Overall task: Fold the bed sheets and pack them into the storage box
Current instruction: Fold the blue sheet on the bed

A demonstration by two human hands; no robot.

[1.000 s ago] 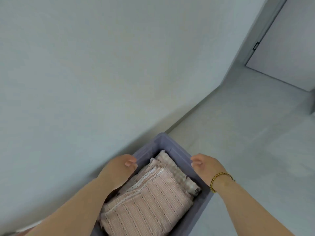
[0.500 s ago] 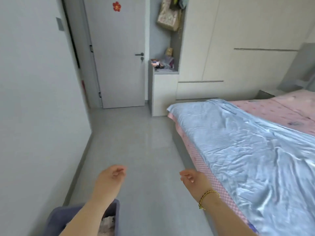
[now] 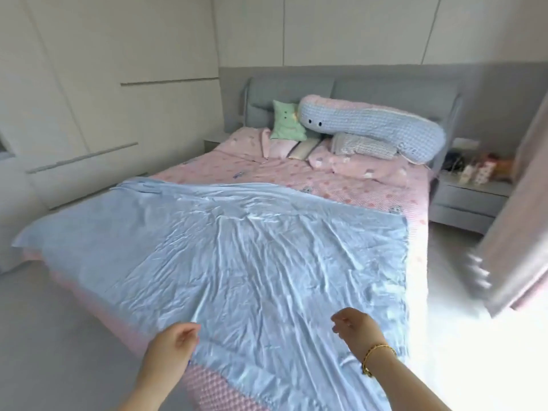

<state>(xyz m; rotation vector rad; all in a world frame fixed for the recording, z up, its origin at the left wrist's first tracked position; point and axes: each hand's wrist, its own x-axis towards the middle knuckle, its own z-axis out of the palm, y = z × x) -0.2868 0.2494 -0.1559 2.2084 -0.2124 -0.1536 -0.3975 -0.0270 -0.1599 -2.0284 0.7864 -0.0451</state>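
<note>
A wrinkled pale blue sheet (image 3: 252, 262) lies spread flat over the foot half of a pink bed (image 3: 341, 185), filling the centre. At 7 o'clock the left hand (image 3: 173, 344) hovers at the sheet's near edge, fingers loosely curled, gripping nothing. At 5 o'clock the right hand (image 3: 357, 327), gold bracelet (image 3: 378, 351) on its wrist, hangs over the sheet likewise. A long blue pillow (image 3: 370, 126) rests at 1 o'clock

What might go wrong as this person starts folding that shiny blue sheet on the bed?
The blue sheet looks glossy and creased, so it may slip and fold unevenly. Its left corner lies at the edge of the pink bedspread and might slide to the floor. Neither the left hand nor the right hand grips it yet; a grab could pinch that bedspread too.
</note>
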